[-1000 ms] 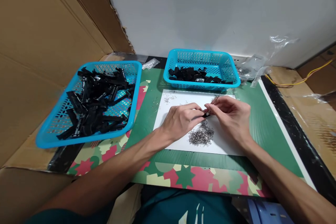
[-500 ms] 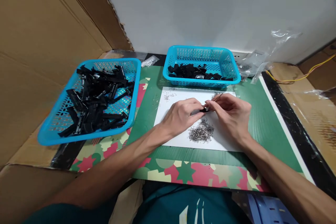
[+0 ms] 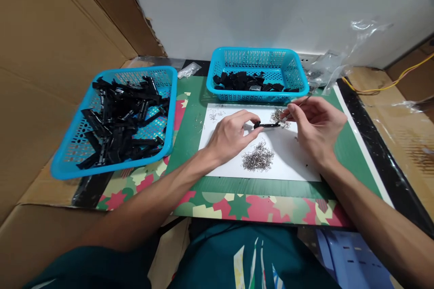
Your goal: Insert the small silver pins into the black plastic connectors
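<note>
Between the thumb and fingers of my left hand (image 3: 228,135) is a narrow black plastic part (image 3: 270,125), held level above the white sheet (image 3: 217,165). My right hand (image 3: 317,128) pinches a thin metal tool (image 3: 287,115); its kind is too small to make out. The tool's tip is close to the right end of the black part, and I cannot tell if they touch. Below the part lies a heap of small bent metal wire pieces (image 3: 258,158). A smaller heap of metal pieces (image 3: 276,115) lies just behind the part's right end.
On the left stands a blue basket (image 3: 173,113) of long black plastic parts. Another blue basket (image 3: 257,95) at the back holds smaller black pieces. Some loose wires (image 3: 213,116) lie on the sheet's far left. Clear plastic bags (image 3: 327,70) rest against the wall.
My right hand has moved right and away from my left hand, so the black part and the thin tool now show. The view has tipped down slightly.
</note>
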